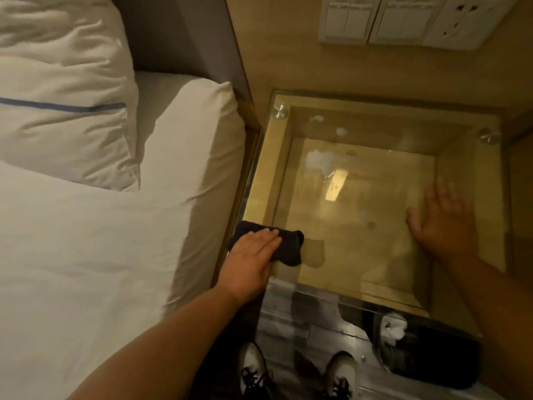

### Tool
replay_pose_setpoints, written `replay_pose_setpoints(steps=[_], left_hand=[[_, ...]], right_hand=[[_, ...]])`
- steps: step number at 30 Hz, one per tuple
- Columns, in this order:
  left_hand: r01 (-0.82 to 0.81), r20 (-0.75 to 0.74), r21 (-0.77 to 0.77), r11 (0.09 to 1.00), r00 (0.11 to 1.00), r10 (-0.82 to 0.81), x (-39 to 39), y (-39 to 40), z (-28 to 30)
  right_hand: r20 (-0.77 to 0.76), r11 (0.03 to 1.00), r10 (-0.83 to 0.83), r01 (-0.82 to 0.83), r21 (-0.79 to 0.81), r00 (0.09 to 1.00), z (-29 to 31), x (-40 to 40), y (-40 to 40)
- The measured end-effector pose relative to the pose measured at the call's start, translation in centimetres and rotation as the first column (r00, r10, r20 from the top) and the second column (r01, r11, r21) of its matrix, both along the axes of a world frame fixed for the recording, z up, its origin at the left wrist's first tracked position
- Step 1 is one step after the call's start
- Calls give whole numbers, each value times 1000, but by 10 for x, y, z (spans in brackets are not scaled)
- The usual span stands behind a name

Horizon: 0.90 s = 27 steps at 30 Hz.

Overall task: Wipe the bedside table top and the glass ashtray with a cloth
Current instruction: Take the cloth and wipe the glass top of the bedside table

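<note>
Pressed flat beneath the open palm of the left hand is a dark, crumpled cloth; no closed grip is formed, the fingers being laid straight over the fabric at the near-left corner of the square glass table top. The right hand is spread open and empty, laid flat on or just above the right side of the same surface, and nothing is held by it.

Pale smears and spots are seen toward the far left of the glass, so that part is judged not yet wiped. Since the cloth is only pinned by the palm, it could bunch up or slip out on a fast stroke toward the white bed just beside it. Fresh prints could be left on the glass by the bare right hand.

The glass ashtray cannot be identified with certainty; a clear rounded object at the near edge may be it, but it is blurred and confused with the reflections. Actual contact of the right palm with the glass cannot be confirmed.
</note>
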<state>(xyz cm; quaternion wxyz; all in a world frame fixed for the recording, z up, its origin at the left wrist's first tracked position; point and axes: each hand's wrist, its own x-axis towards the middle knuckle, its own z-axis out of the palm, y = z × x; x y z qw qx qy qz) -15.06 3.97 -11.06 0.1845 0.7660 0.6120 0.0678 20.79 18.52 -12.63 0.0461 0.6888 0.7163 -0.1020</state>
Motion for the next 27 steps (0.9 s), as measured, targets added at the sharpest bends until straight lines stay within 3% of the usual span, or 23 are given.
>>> replay_pose_setpoints(steps=[6,9,13,17,22,27], left_hand=[[8,-1,-11,1000,1000,-8,1,-49,11],[-3,69,-47,999,998,7,-2,-62,22],[-248,257,-237,939,916,307,-2,-41,48],[-457,345,-162,875,804,484,-4,75,64],[-310,249,76,948,926,283,13,269,52],[-24,-73,-16,1000,997,23,54,365,7]], right_hand=[[-10,999,7,-7,-33,1000,4,-1,-1],[-13,998,5,-6,-60,1000,6,0,0],[-11,997,1,-2,-73,1000,8,1,1],[24,998,-7,8,-66,1000,2,2,2],[-22,1000,-23,23,-4,1000,-5,5,3],[-19,999,7,-6,51,1000,-9,7,1]])
